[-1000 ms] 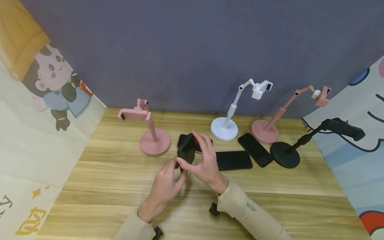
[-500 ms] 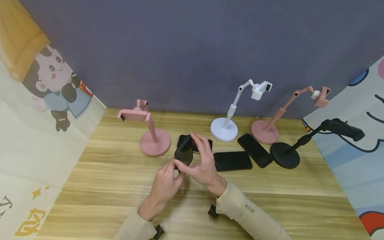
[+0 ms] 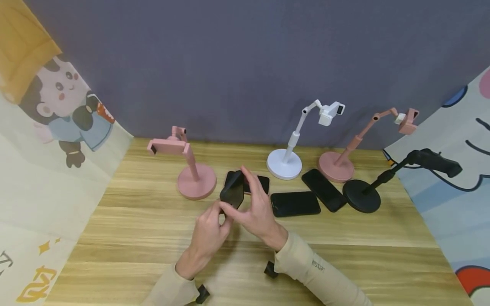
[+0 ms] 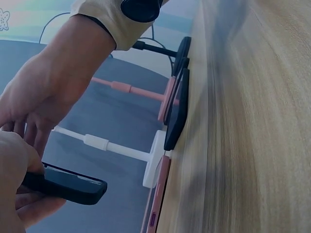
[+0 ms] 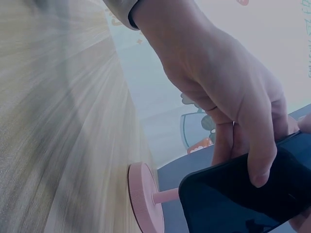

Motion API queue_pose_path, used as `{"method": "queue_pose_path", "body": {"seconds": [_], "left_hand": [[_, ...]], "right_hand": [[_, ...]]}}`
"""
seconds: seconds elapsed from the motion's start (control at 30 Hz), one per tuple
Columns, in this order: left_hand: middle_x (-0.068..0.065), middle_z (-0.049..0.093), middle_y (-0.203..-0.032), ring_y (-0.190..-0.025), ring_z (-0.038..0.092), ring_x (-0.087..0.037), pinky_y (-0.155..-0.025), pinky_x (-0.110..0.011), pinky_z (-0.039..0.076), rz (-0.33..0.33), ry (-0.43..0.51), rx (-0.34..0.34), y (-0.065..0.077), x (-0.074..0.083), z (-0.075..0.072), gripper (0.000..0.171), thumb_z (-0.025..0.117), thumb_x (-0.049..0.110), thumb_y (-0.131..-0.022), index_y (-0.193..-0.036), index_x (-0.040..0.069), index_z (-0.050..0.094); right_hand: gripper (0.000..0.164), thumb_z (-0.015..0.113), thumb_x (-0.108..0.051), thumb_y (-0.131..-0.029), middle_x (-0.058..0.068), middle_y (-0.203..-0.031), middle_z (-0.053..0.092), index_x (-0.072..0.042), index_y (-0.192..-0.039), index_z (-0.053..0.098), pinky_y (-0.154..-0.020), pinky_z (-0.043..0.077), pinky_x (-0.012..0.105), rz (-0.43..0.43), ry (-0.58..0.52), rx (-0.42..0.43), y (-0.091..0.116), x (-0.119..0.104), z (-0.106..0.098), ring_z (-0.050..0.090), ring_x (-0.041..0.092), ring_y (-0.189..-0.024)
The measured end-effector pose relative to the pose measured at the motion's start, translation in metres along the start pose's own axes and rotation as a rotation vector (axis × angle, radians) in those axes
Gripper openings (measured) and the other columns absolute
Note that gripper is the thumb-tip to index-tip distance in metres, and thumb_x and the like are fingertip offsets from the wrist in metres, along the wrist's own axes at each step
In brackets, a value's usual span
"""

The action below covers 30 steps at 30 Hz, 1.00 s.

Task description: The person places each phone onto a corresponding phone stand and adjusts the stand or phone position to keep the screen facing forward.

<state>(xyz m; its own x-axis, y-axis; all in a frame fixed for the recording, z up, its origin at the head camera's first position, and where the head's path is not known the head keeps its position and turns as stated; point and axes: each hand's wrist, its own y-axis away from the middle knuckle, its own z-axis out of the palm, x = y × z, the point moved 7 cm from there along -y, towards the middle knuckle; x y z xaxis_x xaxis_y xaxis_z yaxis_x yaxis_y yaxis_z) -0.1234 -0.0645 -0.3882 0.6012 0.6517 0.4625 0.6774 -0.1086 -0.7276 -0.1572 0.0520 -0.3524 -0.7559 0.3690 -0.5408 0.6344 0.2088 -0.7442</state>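
Observation:
A black smartphone (image 3: pixel 233 194) is held tilted above the table in front of the pink phone stand (image 3: pixel 197 180). My left hand (image 3: pixel 208 231) pinches its near end; in the right wrist view the thumb lies on the dark screen (image 5: pixel 228 199), with fingers behind. My right hand (image 3: pixel 256 210) holds the same phone by its edges, thumb at the near end and index finger toward the far end. Partly hidden behind the hands, a pink-edged phone (image 3: pixel 263 183) lies on the table. Two black phones, one crosswise (image 3: pixel 295 204) and one slanted (image 3: pixel 323 190), lie to the right.
At the back stand a white phone stand (image 3: pixel 284 164), a second pink stand (image 3: pixel 336 166) and a black stand (image 3: pixel 361 196), their arms raised. A dark grey panel (image 3: pixel 229 72) closes the rear of the wooden table (image 3: pixel 134 238); printed sheets flank both sides.
Both hands and the held phone have shifted slightly left, and the phone's broad face has turned a little more toward the head camera. The stands and lying phones stay in place.

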Motion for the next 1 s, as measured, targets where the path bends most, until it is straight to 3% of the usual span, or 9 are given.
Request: {"method": "queue_pose_path", "body": {"seconds": [0.27,0.5,1.0], "left_hand": [[-0.010,0.066,-0.075,-0.068,0.065,-0.017,-0.056,-0.027,0.057,0.007,-0.006,0.010,-0.0003,-0.0011,-0.0004,0.021,0.071,-0.002,-0.073,-0.090,-0.001,0.059],[-0.009,0.064,-0.073,-0.064,0.063,-0.015,-0.053,-0.028,0.057,0.016,-0.033,0.010,-0.0009,0.0005,-0.0012,0.022,0.071,-0.003,-0.071,-0.090,-0.002,0.060],[-0.006,0.062,-0.070,-0.059,0.061,-0.017,-0.049,-0.025,0.055,0.046,-0.051,-0.017,-0.0006,-0.0010,-0.0025,0.017,0.069,-0.001,-0.075,-0.089,-0.002,0.060]], "right_hand": [[0.096,0.076,-0.037,-0.075,0.014,-0.136,0.049,0.004,-0.146,0.027,-0.076,0.057,0.041,-0.009,-0.044,-0.005,-0.0001,0.0002,0.0025,0.055,0.022,-0.111],[0.103,0.078,-0.041,-0.071,0.013,-0.137,0.049,-0.004,-0.149,0.023,-0.081,0.055,0.040,0.034,-0.031,-0.004,-0.0006,0.0020,0.0025,0.052,0.020,-0.116],[0.096,0.076,-0.041,-0.073,0.015,-0.131,0.054,-0.003,-0.147,0.027,-0.080,0.055,0.041,0.047,-0.073,0.028,0.0016,0.0045,0.0052,0.055,0.021,-0.112]]}}
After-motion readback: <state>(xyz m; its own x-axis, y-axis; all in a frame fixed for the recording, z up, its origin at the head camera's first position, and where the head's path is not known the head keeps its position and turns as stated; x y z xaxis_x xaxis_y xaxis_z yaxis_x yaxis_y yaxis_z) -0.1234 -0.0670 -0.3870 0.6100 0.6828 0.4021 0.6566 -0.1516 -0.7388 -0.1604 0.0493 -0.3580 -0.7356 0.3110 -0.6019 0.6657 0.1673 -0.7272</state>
